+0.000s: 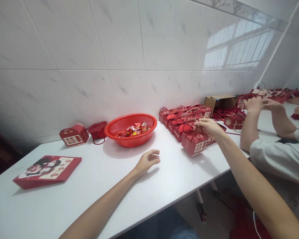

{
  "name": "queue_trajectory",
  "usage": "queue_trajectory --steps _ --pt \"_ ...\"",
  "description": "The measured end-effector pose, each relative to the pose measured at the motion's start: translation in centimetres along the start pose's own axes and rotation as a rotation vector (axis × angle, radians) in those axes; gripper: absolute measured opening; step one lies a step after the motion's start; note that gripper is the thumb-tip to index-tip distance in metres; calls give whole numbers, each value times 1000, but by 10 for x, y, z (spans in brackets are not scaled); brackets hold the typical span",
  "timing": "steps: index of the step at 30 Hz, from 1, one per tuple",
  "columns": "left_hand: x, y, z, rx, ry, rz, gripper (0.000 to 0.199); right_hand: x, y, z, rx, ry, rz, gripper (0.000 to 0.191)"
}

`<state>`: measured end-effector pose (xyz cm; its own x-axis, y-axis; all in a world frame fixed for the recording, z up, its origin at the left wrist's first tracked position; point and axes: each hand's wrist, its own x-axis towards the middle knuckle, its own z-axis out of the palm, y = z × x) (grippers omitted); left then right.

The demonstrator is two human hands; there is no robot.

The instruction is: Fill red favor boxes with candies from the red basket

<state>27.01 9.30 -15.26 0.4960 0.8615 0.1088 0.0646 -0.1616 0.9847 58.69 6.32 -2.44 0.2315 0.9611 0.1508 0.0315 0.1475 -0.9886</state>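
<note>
Over a white table (pixel 139 196), the right hand (pixel 209 127) is gripping a red gift box (pixel 192 145) (ideally level); the left hand (pixel 146 162) is grasping nothing.

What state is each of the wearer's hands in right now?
Left hand: open, holding nothing.
Right hand: closed, holding a red box by its top.

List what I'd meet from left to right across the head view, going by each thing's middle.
Picture-printed red package, red box near the wall, darker red box, red basket, left hand, lifted red box in the right hand, cardboard box, co-worker's hands
</note>
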Motion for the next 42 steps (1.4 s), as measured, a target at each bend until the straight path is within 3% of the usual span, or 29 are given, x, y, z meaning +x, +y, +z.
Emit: queue_trajectory --steps 8,22,28,31,34,37,39,42 --pt "-1 -3 1 49 -12 34 39 19 31 4 28 98 -37 32" --pt "-1 -5 2 45 -6 19 38 21 39 20 -98 169 -147 36" --pt "-3 -4 1 22 -8 -6 39 12 30 22 -378 184 -158 31" --pt "-5 4 -5 41 -23 -27 38 1 27 19 -891 267 -180 30" --pt "-7 25 -21 152 -20 52 34 -7 28 22 -1232 351 -373 32" --pt "-11 58 -51 291 49 191 31 -13 31 37 -1146 350 -647 28" --pt "-14 80 -79 351 137 254 28 -18 34 55 -992 236 -765 23" --pt "-21 105 -130 404 389 288 27 -26 44 85 -817 -9 -828 18"
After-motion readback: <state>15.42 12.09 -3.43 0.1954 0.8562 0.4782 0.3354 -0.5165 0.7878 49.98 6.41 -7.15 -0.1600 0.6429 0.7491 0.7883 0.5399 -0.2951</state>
